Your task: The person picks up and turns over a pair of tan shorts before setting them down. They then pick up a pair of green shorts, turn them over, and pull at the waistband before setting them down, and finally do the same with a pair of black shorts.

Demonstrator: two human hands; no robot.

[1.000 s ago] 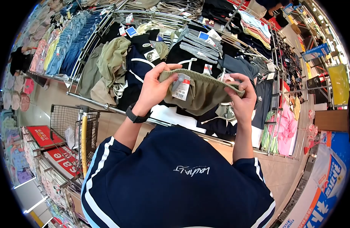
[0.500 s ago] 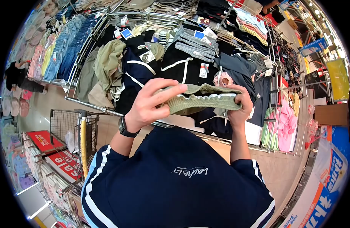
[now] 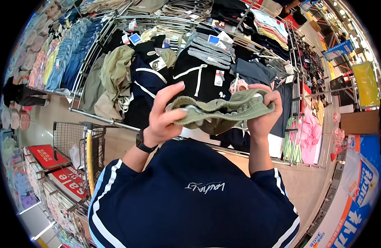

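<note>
Olive ribbed-knit garment (image 3: 223,110), softly bunched, is pinched by the left hand (image 3: 161,120) and clenched in the right hand (image 3: 263,115) fingers.

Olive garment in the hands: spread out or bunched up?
Bunched. The olive garment hangs in crumpled folds, gathered between the left hand and the right hand, not stretched flat.

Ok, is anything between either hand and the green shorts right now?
Nothing visible. The left hand and right hand both grip the green shorts directly, one at each end, in front of the clothes rack.
</note>
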